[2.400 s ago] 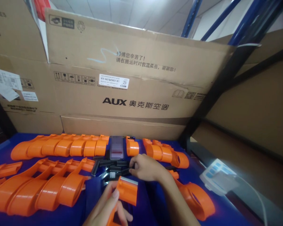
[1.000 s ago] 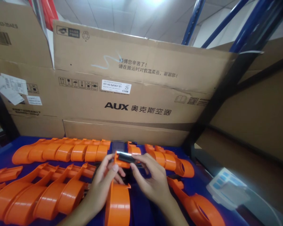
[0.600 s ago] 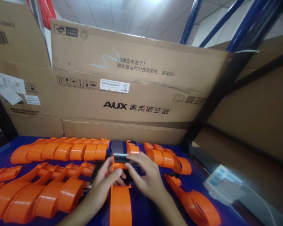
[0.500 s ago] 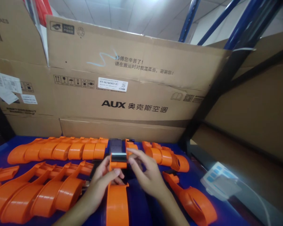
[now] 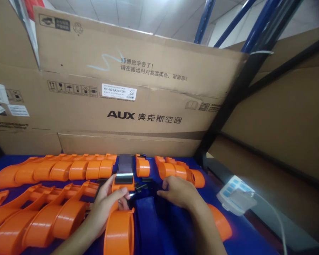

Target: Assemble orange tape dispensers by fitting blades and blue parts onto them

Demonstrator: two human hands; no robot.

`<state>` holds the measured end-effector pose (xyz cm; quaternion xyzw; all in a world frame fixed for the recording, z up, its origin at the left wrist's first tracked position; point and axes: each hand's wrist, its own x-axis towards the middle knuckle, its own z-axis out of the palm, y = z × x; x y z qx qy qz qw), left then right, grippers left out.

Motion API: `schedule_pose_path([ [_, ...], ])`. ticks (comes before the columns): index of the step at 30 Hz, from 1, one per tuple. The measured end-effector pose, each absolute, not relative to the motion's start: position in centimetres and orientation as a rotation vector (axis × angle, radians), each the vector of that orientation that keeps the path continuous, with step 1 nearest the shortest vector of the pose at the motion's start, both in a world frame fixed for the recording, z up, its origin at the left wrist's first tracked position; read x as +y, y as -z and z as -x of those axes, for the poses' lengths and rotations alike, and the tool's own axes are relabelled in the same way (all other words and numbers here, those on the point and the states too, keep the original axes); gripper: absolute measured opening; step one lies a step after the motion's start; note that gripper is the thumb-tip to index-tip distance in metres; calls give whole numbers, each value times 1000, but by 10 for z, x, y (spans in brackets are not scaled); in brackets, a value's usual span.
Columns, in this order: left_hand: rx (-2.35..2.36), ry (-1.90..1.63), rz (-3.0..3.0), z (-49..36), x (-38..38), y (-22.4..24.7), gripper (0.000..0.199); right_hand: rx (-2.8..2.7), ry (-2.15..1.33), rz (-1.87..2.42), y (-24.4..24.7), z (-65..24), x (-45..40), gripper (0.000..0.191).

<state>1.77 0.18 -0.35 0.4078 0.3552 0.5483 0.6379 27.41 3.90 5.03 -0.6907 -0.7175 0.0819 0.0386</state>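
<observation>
My left hand [image 5: 110, 200] is wrapped around an orange plastic tape dispenser [image 5: 119, 230], its round part low and towards me. A black piece with a pale toothed edge [image 5: 124, 178] sits at the dispenser's top end. Close to my left fingertips are small dark parts [image 5: 141, 188] and a shiny bit, too small to name. My right hand [image 5: 179, 191] hovers over the blue surface to the right, apart from the dispenser. Its thumb and forefinger are bent but apart, with nothing visible between them.
Rows of orange dispensers [image 5: 62, 171] lie to the left, and more [image 5: 177, 170] at the back right. A dark rectangular item [image 5: 125, 163] lies behind my left hand. Cardboard [image 5: 146, 136] walls the back. On the right are a white power strip [image 5: 236, 194] and its cable.
My right hand has left the top of the dispenser and moved right, over the blue surface. The dispenser remains in my left hand. The view has shifted slightly to the right.
</observation>
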Motion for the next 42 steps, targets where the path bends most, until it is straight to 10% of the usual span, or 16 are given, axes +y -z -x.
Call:
schedule_pose_path([
  [15,810,-1291,-971,-16,8,13,22,-2213,-281,1932,-58,-268,35,13],
  [23,867,-1277,-1085,-18,4,6,30,-1792,-841,1104,-49,-228,26,4],
  [42,892,-1323,-1112,-19,1,-1,34,-1706,-488,989,-36,-191,12,13],
])
